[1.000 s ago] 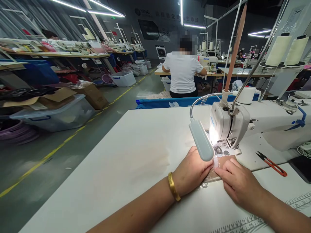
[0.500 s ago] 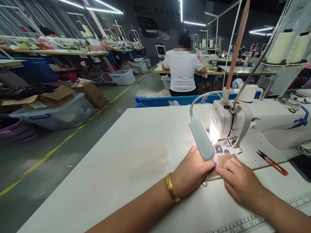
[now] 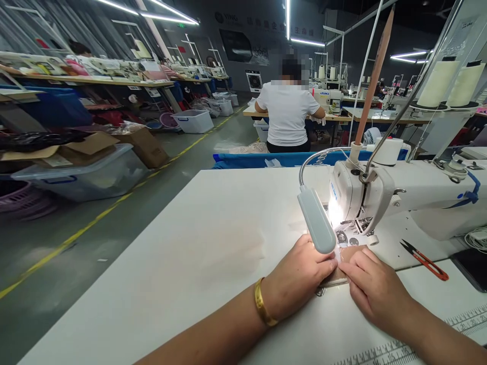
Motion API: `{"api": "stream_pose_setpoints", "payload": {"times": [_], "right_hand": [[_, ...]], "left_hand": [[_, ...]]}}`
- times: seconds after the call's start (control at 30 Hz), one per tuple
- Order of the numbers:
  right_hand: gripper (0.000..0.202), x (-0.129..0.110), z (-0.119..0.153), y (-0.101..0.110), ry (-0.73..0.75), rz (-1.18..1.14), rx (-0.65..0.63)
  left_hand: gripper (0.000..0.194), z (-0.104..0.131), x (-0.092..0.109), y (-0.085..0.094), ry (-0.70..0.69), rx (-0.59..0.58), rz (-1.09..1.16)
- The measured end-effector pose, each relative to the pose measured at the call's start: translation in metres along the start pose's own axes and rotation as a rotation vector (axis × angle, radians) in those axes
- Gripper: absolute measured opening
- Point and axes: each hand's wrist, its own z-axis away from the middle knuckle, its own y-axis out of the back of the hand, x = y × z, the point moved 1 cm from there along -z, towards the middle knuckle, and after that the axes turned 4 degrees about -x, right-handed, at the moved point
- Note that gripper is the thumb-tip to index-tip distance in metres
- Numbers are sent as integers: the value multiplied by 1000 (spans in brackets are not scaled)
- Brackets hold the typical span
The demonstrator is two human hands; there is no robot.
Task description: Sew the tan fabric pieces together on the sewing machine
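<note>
A small brown piece of material (image 3: pixel 352 252) lies under the needle area of a white sewing machine (image 3: pixel 418 182). Its left edge looks white or clear. My left hand (image 3: pixel 302 268), with a gold bangle on the wrist, pinches the left side of the piece, its fingers partly behind the grey lamp head (image 3: pixel 316 219). My right hand (image 3: pixel 375 286) pinches the near right part, thumb and index fingertip close to the left thumb. A small metal ring (image 3: pixel 320 291) shows at the near edge, beside my left hand.
Orange-handled snips (image 3: pixel 426 259) lie right of my right hand. A dark flat object (image 3: pixel 472 266) rests at the right edge. A ruler scale (image 3: pixel 403 350) runs along the near side of the white table (image 3: pixel 171 263). A person in a white shirt (image 3: pixel 287 111) sits ahead, facing away.
The view has shifted slightly. Both hands keep their grip on the brown piece and have hardly moved against the machine.
</note>
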Motion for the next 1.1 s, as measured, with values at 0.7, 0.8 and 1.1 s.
{"api": "stream_pose_setpoints", "payload": {"times": [0.7,0.8,1.1], "right_hand": [[36,5,-2,-5,8,8,6],[35,8,-5,-6,-26,26,-28],[25,15,-8,-10,-107,92,-52]], "left_hand": [[26,3,-2,0,52,-39,24],[25,0,-2,1,92,-33,36],[29,-10,-8,0,236,-19,78]]}}
